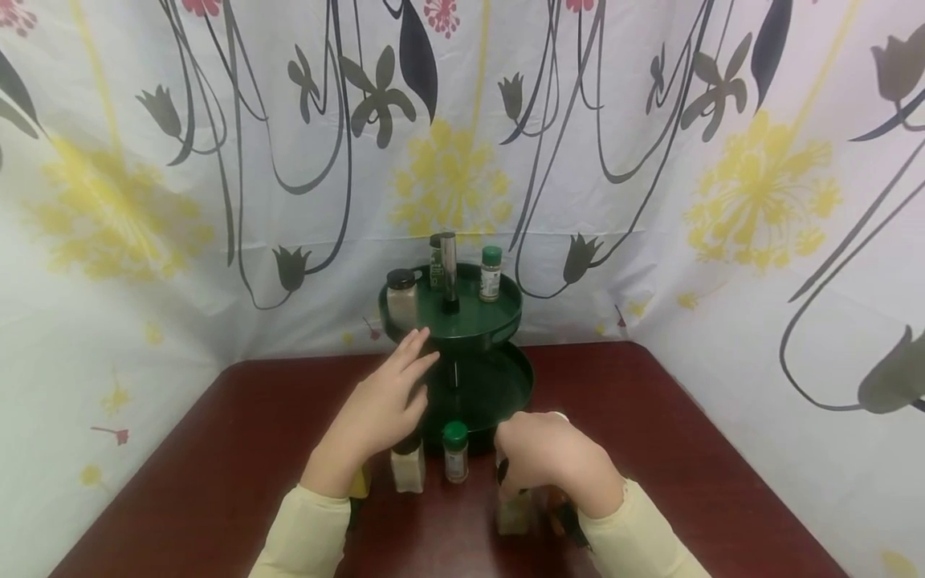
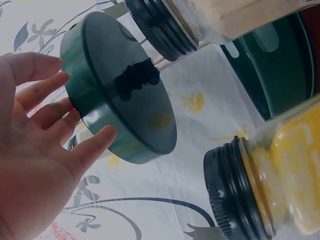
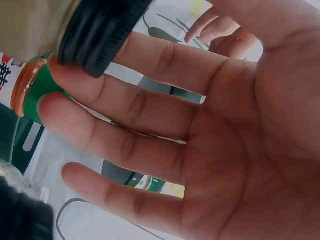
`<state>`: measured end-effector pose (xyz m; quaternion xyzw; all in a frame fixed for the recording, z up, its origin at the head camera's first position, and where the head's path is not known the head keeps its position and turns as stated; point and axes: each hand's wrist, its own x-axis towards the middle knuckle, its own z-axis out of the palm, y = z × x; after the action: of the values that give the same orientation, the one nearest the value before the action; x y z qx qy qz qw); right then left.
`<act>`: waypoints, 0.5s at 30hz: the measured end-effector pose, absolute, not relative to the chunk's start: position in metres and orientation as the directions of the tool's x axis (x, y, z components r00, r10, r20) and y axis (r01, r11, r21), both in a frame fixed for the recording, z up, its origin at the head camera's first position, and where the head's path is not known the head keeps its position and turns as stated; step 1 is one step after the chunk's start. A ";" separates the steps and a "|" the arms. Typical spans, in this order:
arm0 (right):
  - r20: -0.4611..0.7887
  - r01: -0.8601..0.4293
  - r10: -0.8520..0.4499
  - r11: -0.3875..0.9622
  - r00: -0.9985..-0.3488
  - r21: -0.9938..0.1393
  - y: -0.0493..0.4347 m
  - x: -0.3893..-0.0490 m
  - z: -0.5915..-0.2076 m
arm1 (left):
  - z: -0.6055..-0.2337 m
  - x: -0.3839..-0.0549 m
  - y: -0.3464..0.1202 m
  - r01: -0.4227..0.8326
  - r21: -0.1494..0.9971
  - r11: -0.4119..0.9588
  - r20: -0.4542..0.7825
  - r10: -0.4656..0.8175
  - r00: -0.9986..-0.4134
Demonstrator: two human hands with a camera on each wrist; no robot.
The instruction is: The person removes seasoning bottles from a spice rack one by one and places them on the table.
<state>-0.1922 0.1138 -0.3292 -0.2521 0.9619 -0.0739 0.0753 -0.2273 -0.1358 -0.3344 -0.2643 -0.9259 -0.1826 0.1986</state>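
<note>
My left hand (image 1: 383, 409) is spread, its fingers at the rim of the upper tier of a green two-tier turntable (image 1: 477, 325); in the left wrist view the fingertips seem to touch that rim. Lower right, my right hand (image 1: 552, 457) pinches the black lid (image 3: 102, 35) of a square spice jar (image 1: 515, 518) with pale contents. That jar looks blurred in the head view, and its top is hidden by the hand. Below the left hand stand a black-lidded jar of pale powder (image 1: 409, 472) and a jar with yellow contents (image 2: 295, 170). Between the hands is a green-capped spice bottle (image 1: 456, 461).
The upper tier bears a black-lidded jar (image 1: 402, 303), a green-capped bottle (image 1: 490, 281) and a dark-capped bottle (image 1: 436, 273) beside the metal post (image 1: 450, 269). A dark-lidded container (image 1: 572, 526) lies partly hidden under my right wrist. A patterned curtain (image 1: 462, 177) surrounds the red-brown table (image 1: 246, 449).
</note>
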 end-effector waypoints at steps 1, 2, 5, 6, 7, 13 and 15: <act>-0.111 -0.471 -0.494 0.863 -0.862 -0.182 0.114 -0.192 -0.329 | -0.335 -0.228 -0.136 0.564 0.234 0.792 0.466 0.418 -0.780; -0.115 -0.468 -0.492 0.864 -0.863 -0.185 0.114 -0.192 -0.329 | -0.335 -0.228 -0.136 0.567 0.235 0.790 0.468 0.419 -0.778; -0.129 -0.463 -0.491 0.864 -0.861 -0.198 0.114 -0.192 -0.329 | -0.336 -0.230 -0.137 0.576 0.234 0.783 0.478 0.424 -0.770; -0.134 -0.461 -0.491 0.864 -0.861 -0.204 0.114 -0.192 -0.328 | -0.336 -0.230 -0.137 0.577 0.237 0.782 0.480 0.422 -0.769; -0.137 -0.459 -0.490 0.864 -0.861 -0.207 0.114 -0.192 -0.328 | -0.335 -0.231 -0.137 0.575 0.242 0.782 0.481 0.418 -0.771; -0.140 -0.448 -0.479 0.870 -0.866 -0.209 0.113 -0.192 -0.328 | -0.337 -0.234 -0.140 0.529 0.282 0.800 0.452 0.375 -0.809; -0.139 -0.444 -0.475 0.872 -0.869 -0.204 0.112 -0.192 -0.328 | -0.338 -0.235 -0.141 0.515 0.280 0.810 0.435 0.371 -0.820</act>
<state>-0.1918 0.1123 -0.3276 -0.2387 0.9631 -0.0827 0.0928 -0.2346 -0.1407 -0.3382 -0.2372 -0.9336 -0.1967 0.1831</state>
